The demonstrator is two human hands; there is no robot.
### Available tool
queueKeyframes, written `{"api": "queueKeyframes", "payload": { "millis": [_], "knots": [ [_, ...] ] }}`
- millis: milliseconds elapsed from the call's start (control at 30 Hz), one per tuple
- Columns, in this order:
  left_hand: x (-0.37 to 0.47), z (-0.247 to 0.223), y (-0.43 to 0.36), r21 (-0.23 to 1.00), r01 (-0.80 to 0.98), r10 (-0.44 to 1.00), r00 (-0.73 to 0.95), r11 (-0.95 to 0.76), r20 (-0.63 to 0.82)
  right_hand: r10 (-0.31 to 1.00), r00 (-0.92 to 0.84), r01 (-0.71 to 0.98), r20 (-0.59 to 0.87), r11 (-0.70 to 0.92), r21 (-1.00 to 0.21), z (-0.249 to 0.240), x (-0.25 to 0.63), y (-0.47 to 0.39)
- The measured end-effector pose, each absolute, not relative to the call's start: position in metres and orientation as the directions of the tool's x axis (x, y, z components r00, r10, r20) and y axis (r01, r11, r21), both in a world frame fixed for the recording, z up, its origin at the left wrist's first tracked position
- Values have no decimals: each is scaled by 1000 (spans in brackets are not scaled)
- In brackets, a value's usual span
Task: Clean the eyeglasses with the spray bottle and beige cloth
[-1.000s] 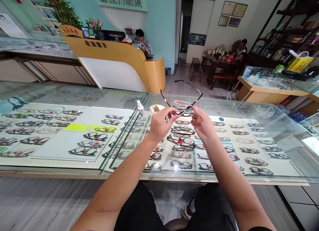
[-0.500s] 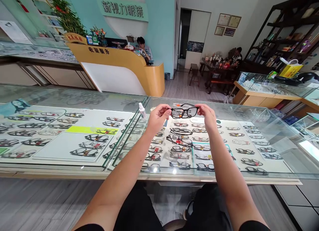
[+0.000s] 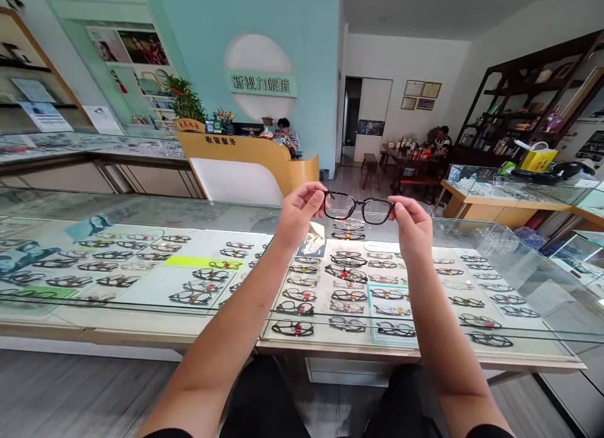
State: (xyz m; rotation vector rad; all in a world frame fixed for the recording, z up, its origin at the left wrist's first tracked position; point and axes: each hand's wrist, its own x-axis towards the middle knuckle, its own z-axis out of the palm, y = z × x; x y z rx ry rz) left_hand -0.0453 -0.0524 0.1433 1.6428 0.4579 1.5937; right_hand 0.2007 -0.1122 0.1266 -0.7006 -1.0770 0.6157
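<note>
Between my two hands a pair of black-framed eyeglasses (image 3: 359,203) is held up in the air above the glass display case (image 3: 236,205). My left hand (image 3: 304,214) pinches the left end of the frame, thumb and fingers closed on it. The right end sits in the closed fingers of my right hand (image 3: 414,227). Both lenses are clear and see-through. Beneath the glass lie rows of eyeglass frames (image 3: 346,273), several with red tags. A crumpled pale cloth (image 3: 314,236) shows just below my left hand.
A yellow and white counter (image 3: 236,180) stands across the room, with a person (image 3: 285,136) behind it. Another person (image 3: 441,142) sits by a dark wooden table (image 3: 415,167) at the back. More display cases (image 3: 500,186) stand on the right.
The view has tilted up and shifted left. Both hands have moved slightly apart, and the glasses are now tipped down toward the right. The small white bottle is no longer visible.
</note>
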Motion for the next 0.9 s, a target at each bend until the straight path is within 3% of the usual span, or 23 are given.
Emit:
{"api": "queueKeyframes", "payload": {
  "millis": [267, 533, 900],
  "knots": [
    [-44, 224, -115, 556, -339, 542, 143, -759, 828, 582, 343, -2, 737, 785, -619, 211, 198, -185],
    [-37, 280, -146, 420, -369, 388, 160, -829, 908, 411, 315, 111, 855, 879, -464, 259, 199, -221],
    [-23, 308, -169, 389, -409, 388, 90, -825, 917, 297, 341, 99, 892, 932, -349, 282, 203, -243]
  ]
}}
